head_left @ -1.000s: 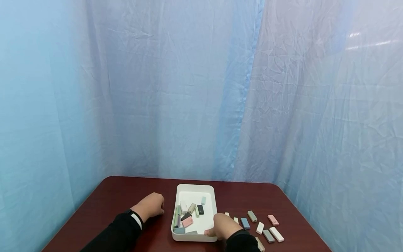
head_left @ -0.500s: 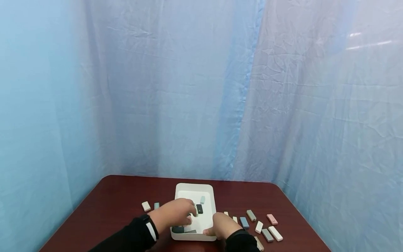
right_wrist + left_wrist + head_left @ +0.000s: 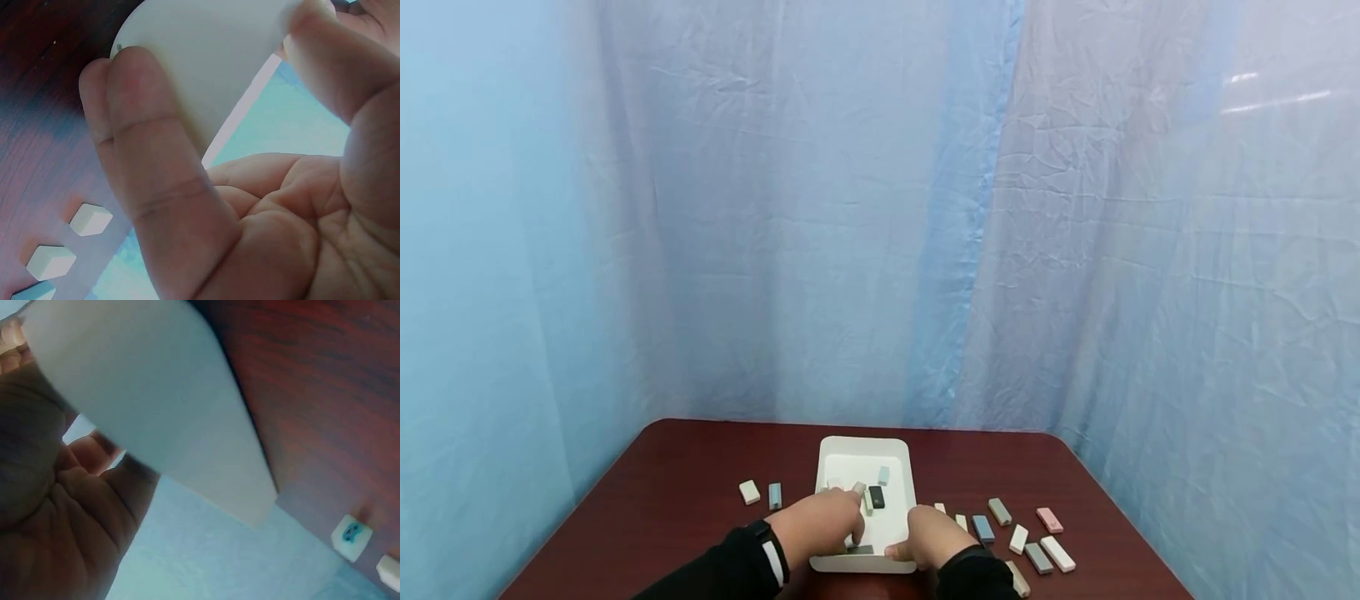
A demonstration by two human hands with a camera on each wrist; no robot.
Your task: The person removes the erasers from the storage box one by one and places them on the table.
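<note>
Pale blue curtains (image 3: 850, 208) hang behind a red-brown table (image 3: 700, 458).

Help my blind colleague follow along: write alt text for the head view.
A person's left hand reaches into a white tray of small blocks while the right hand grips its near right corner. On the dark red table, two blocks lie to the tray's left and more blocks to its right; blue cloth hangs behind.
</note>
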